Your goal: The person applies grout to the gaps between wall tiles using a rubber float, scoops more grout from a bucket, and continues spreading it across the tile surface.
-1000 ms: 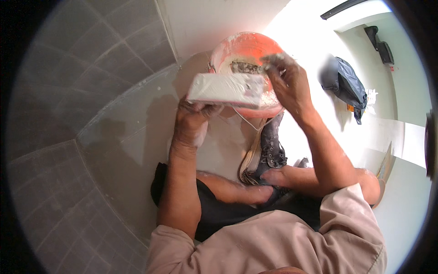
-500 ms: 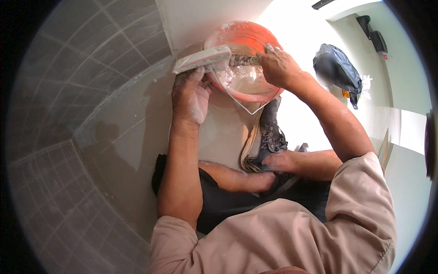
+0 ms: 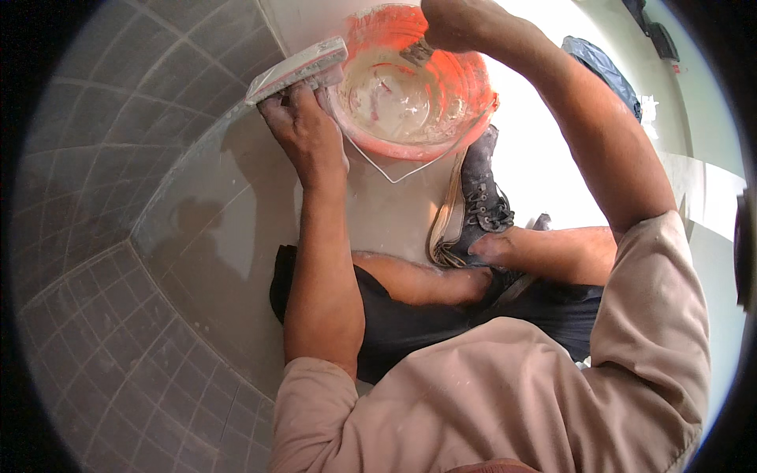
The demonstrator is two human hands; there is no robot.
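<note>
My left hand is closed round the handle side of a grout float, whose long pale pad has a pinkish layer and is smeared with light paste. The float is held tilted at the left rim of an orange bucket. Whitish paste coats the bucket's inside and bottom. Over the bucket's far right side, my right hand grips a putty knife; its dirty blade points down into the bucket, while its handle is hidden in my fingers. The wire bail hangs down on the near side.
Grey tiled walls rise on the left and meet the smooth floor. My dark shoe is close to the bucket's near right side. A dark bag-like bundle lies at the far right, in bright light.
My right hand with the putty knife has moved up and away from the float. The float has shifted left in view. The bucket's inside is now less covered.
</note>
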